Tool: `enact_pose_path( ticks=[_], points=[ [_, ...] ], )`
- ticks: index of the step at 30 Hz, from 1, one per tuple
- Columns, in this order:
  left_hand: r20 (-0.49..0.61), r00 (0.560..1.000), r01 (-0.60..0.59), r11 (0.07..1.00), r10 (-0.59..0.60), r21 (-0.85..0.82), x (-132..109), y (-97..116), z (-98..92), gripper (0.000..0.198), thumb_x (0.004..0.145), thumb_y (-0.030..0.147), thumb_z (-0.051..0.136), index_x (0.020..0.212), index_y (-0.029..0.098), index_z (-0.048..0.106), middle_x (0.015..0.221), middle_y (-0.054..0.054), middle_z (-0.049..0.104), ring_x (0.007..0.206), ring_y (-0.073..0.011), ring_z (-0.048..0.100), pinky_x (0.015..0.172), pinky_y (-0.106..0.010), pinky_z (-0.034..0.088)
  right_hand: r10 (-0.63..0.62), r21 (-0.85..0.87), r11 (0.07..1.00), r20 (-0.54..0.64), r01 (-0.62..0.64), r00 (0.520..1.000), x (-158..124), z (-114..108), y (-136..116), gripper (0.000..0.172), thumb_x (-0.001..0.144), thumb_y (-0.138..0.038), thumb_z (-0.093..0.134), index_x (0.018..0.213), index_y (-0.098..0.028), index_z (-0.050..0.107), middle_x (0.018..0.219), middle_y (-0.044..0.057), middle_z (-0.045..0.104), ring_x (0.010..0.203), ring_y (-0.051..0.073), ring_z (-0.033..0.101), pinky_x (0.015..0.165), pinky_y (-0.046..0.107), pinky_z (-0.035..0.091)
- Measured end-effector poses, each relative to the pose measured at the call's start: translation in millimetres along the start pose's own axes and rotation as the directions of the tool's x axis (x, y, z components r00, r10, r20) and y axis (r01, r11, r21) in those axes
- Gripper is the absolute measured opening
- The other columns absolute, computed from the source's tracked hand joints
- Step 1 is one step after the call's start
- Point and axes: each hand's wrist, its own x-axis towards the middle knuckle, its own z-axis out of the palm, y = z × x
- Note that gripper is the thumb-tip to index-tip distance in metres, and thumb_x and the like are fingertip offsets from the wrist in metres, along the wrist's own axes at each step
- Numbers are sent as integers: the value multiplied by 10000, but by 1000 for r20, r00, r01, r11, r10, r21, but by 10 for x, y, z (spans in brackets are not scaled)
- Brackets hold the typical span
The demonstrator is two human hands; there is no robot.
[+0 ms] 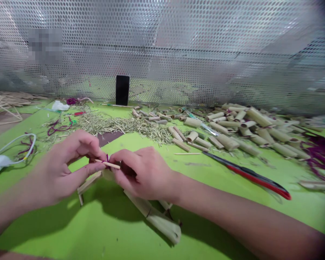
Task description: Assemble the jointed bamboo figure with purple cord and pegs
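On the green table (97,234), below the person's right hand (146,173), lies a pale, segmented bamboo tube (162,222). The left hand (70,166) pinches a slim, straight, cream-coloured stick (113,165) that points across to the right hand, whose grip cannot be made out. Purple thread (107,158) crosses the stick between the two hands.

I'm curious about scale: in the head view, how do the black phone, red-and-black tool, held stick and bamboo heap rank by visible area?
1. Bamboo heap
2. Red-and-black tool
3. Black phone
4. Held stick
The tool and stick are nearer the camera than the phone, so true sizes are unsure.
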Motion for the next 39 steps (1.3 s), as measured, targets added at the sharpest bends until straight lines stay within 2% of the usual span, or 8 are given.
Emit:
enact_pose_path(
  ticks=[4, 8, 12, 15, 24, 33, 36, 39],
  points=[
    [-45, 997, 66, 998, -66, 12, -42, -3, 22, 186, 925, 177, 660, 1020, 274, 532, 933, 36, 736, 839, -120, 744, 760, -188, 597, 86, 337, 936, 67, -103, 994, 29, -34, -11, 110, 926, -215, 557, 937, -161, 652, 584, -58, 566, 474, 74, 451, 481, 198, 319],
    [-112, 983, 141, 989, -144, -40, -49, 57, 66, 181, 907, 184, 675, 973, 262, 526, 909, 41, 740, 825, -113, 743, 756, -180, 603, 252, 636, 705, 189, -313, 949, 56, -38, -40, 133, 950, -281, 573, 917, -167, 632, 583, -70, 475, 493, 75, 396, 457, 196, 315],
    [-170, 965, 185, 978, -200, -98, -1, 133, 105, 190, 854, 237, 719, 892, 248, 533, 814, 37, 709, 713, -130, 717, 648, -195, 606, 331, 783, 448, 302, -431, 894, 63, -5, -55, 256, 964, -432, 619, 948, -177, 621, 617, -73, 452, 482, 70, 332, 416, 204, 245],
    [-192, 953, 212, 969, -233, -124, 13, 149, 137, 185, 855, 251, 712, 896, 252, 532, 798, 38, 689, 675, -133, 691, 604, -205, 595, 331, 810, 371, 341, -454, 880, 78, -10, -74, 339, 938, -505, 665, 940, -167, 639, 668, -51, 507, 512, 70, 356, 429, 206, 261],
    [-145, 962, 205, 963, -231, -175, -10, 163, 177, 152, 947, 215, 637, 958, 264, 493, 842, 61, 665, 741, -93, 680, 651, -159, 570, 439, 800, 386, 279, -460, 854, 82, 25, -149, 323, 816, -446, 830, 880, -150, 718, 548, -106, 381, 486, 57, 270, 426, 206, 181],
    [-86, 956, 251, 931, -282, -264, -9, 165, 160, 172, 967, 251, 641, 967, 262, 469, 839, 69, 655, 691, -78, 630, 626, -145, 543, 287, 820, 407, 305, -404, 908, 70, 14, -46, 356, 899, -501, 730, 912, -145, 733, 557, -88, 413, 482, 68, 314, 432, 207, 251],
    [-72, 954, 255, 913, -291, -318, -2, 142, 172, 174, 966, 265, 647, 971, 259, 473, 835, 59, 645, 695, -83, 637, 620, -148, 547, 327, 771, 512, 234, -380, 916, 61, 7, -85, 292, 936, -428, 684, 894, -142, 722, 594, -56, 500, 502, 75, 366, 448, 207, 296],
    [-63, 952, 261, 905, -298, -337, -1, 126, 185, 169, 960, 237, 643, 966, 252, 475, 822, 51, 640, 687, -87, 645, 611, -152, 552, 341, 639, 709, 61, -300, 938, 41, 8, -118, 215, 971, -304, 604, 870, -142, 703, 633, -23, 587, 527, 83, 445, 476, 205, 355]
  ],
)
